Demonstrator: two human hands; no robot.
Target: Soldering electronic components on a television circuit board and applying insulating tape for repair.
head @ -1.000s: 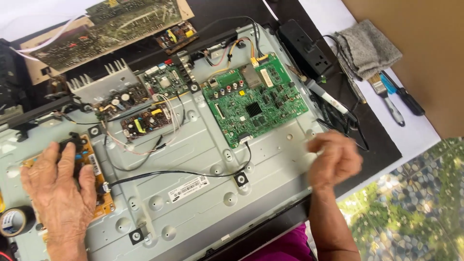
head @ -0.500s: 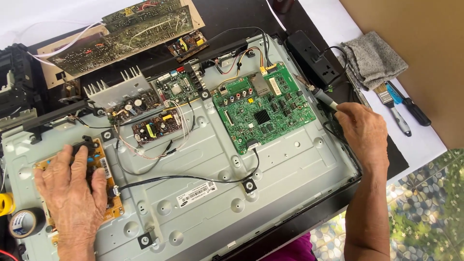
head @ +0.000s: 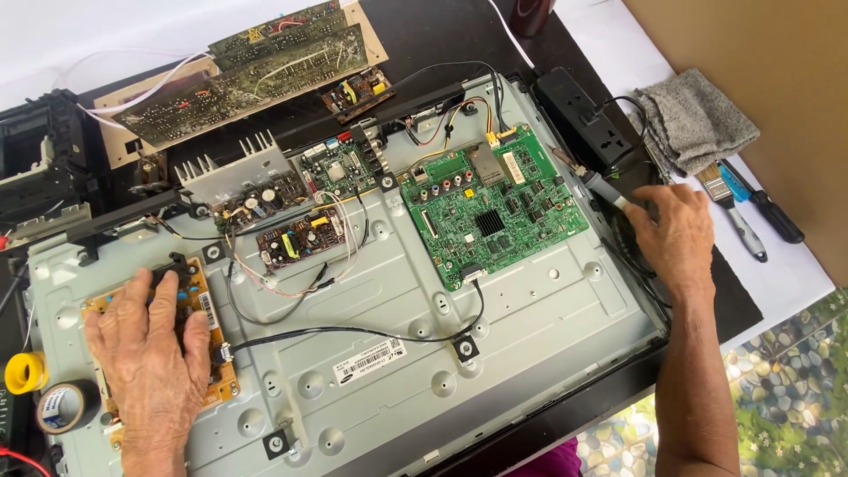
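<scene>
Gripping a slim grey-and-white tool (head: 603,187), the right hand (head: 676,234) has its fingers closed round the handle at the right edge of the metal chassis (head: 530,327); tool tip points up-left toward the green main board (head: 490,212), just short of its right side. Whether the tip touches anything, cannot tell.

Left hand (head: 155,353) lies flat, fingers spread, pressing on the tan power board (head: 208,305) at the chassis's left end. Holds nothing. Hands well apart, one at each end of the panel.

Between them: a small brown circuit board (head: 300,238) with a finned heat sink (head: 234,163) above it, black cable (head: 353,331) running across the metal.

Beyond the right hand: black power strip (head: 579,106), grey cloth (head: 698,119), a paintbrush (head: 729,208) and a screwdriver (head: 768,208) on the white surface. Far left: yellow tape roll (head: 25,371), black tape roll (head: 64,406). Loose circuit boards (head: 256,62) lie above the chassis.
</scene>
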